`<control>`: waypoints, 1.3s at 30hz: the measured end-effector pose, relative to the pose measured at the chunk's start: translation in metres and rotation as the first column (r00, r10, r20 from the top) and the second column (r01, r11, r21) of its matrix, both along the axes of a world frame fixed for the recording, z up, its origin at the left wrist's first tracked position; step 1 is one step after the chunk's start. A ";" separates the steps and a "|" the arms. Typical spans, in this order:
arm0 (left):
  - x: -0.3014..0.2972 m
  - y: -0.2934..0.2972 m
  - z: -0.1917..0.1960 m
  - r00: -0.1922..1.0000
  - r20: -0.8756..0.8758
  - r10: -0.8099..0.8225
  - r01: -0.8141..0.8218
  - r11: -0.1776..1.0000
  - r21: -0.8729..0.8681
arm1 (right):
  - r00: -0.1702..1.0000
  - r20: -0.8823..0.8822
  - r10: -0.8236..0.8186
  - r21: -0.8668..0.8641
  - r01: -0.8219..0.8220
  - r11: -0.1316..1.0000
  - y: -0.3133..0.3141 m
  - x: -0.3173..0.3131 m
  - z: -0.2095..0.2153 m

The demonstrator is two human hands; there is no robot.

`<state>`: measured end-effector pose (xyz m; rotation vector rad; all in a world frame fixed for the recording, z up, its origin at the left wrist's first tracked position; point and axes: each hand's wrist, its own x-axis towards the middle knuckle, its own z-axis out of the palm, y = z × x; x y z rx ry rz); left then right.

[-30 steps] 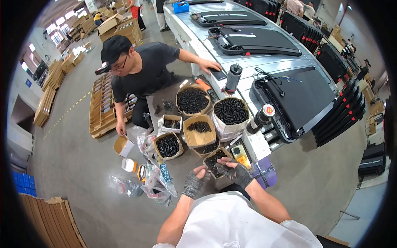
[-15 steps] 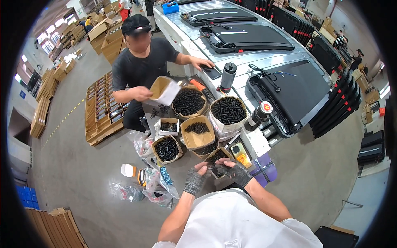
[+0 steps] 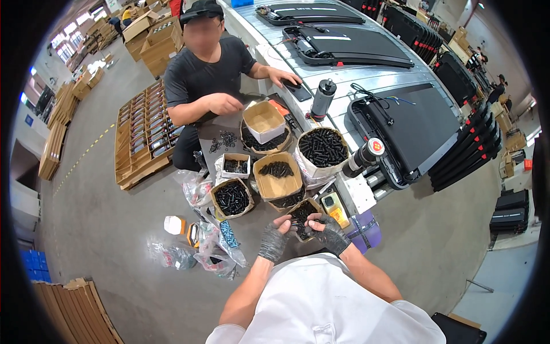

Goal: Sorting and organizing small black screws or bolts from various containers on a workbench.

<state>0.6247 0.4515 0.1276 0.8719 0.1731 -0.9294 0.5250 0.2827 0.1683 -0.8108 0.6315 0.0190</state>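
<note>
My left hand (image 3: 276,236) and my right hand (image 3: 328,232), both in dark grey fingerless gloves, are over the near edge of a small box of dark parts (image 3: 302,214). The fingertips of each are pinched together. Whatever they hold is too small and dark to name. Just beyond stands an open carton (image 3: 263,178) with a heap of black screws inside. To its left is a carton of black screws (image 3: 232,198), and to its right a larger bag-lined carton of black cylindrical parts (image 3: 322,150).
Across the work surface a person (image 3: 209,80) rests one hand on a phone (image 3: 296,90). An emptied-looking carton (image 3: 264,121) sits on a filled one. Black motor-like cylinders (image 3: 323,100) stand by the metal conveyor (image 3: 269,54). A purple case (image 3: 365,232) and plastic bags (image 3: 215,252) flank my hands.
The other person's carton has been set down on the filled carton and let go; that hand is now raised beside it. My fingertips have moved slightly apart above the small box.
</note>
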 end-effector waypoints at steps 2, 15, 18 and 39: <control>0.000 -0.002 -0.001 1.000 -0.008 -0.010 0.010 1.000 -0.006 | 1.000 -0.015 0.008 -0.027 -0.008 1.000 0.002 0.001 -0.004; -0.003 -0.012 -0.017 0.989 -0.147 -0.010 -0.003 0.996 -0.088 | 0.995 -0.093 0.037 -0.485 -0.077 0.871 0.024 0.008 0.003; -0.001 -0.016 -0.016 0.986 -0.164 0.000 -0.018 0.994 -0.108 | 1.000 -0.028 -0.002 -0.278 -0.006 0.961 0.019 0.003 -0.004; -0.002 -0.013 0.001 0.970 -0.005 -0.245 0.245 0.969 0.040 | 0.996 -0.080 0.028 -0.042 -0.032 0.999 -0.010 0.000 0.000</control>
